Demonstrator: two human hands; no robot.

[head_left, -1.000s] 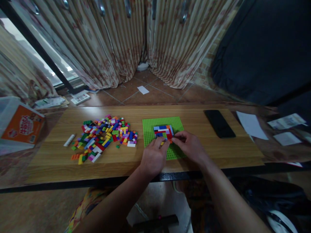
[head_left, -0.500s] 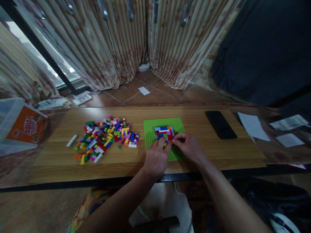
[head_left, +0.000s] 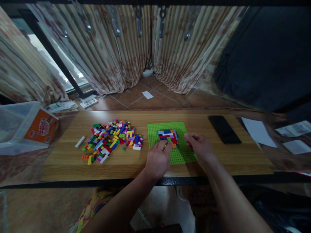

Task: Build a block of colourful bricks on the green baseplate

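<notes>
On the wooden table lies a green baseplate [head_left: 179, 157] that carries a low rectangular build of toy bricks [head_left: 173, 137] in blue, red, white, orange and other colours. My left hand [head_left: 158, 159] has its fingers curled over the near left corner of the build, gripping it there; a bit of yellow shows by the fingertips. Just right of the build, over the plate's right side, is my right hand [head_left: 199, 145], apart from the bricks. Its thumb and fingers are pinched together, and whatever may be between them is hidden.
A loose pile of coloured bricks [head_left: 114, 136] spreads over the table's left half, with a long white piece [head_left: 80, 141] beside it. Right of the plate lies a black phone [head_left: 224, 129]. A clear plastic tub [head_left: 21, 126] with an orange label stands at far left.
My right hand has come off the near right corner of the brick build and moved right. The left hand stays at the build. The view has shifted slightly.
</notes>
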